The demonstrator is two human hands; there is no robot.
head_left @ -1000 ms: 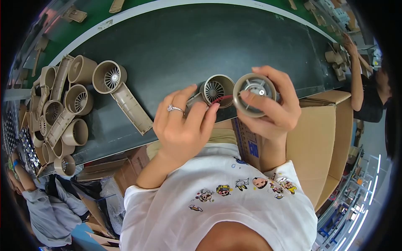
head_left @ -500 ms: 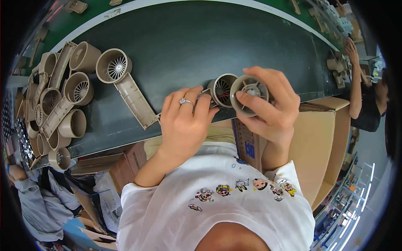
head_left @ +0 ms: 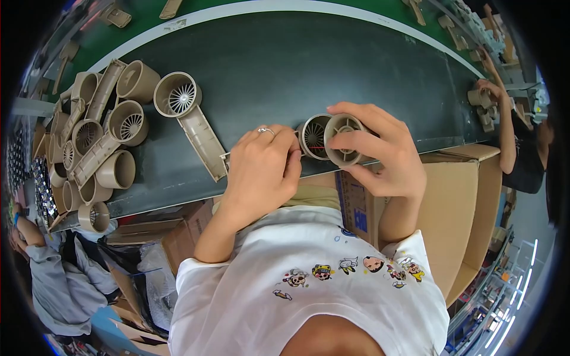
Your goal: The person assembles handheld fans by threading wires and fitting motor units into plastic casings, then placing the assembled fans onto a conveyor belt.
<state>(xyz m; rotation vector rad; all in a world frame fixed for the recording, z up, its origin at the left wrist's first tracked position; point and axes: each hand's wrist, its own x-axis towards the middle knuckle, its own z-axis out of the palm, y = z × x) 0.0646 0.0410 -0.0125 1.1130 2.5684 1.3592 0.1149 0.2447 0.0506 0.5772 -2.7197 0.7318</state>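
Note:
On the dark green work surface in front of me lies a beige plastic hair dryer housing (head_left: 313,137), a round barrel with a ribbed grille inside. My left hand (head_left: 264,160) is closed over its handle side, and the fingers hide most of that part. Between thumb and fingers my right hand (head_left: 386,148) grips a beige ring-shaped part (head_left: 344,137) with spokes inside. It is tilted close against the right side of the barrel; whether they touch I cannot tell. A thin red wire (head_left: 317,147) shows across the barrel's mouth.
Another housing with a long handle (head_left: 202,145) lies left of my hands. Several more form a pile (head_left: 89,136) at the far left. An open cardboard box (head_left: 445,202) stands below the table's right edge. Co-workers' arms (head_left: 506,130) show at the right and left edges.
The ring-shaped part in my right hand has come left, nearer the barrel, and turned. My left fingers have curled in more. The whole view has shifted slightly.

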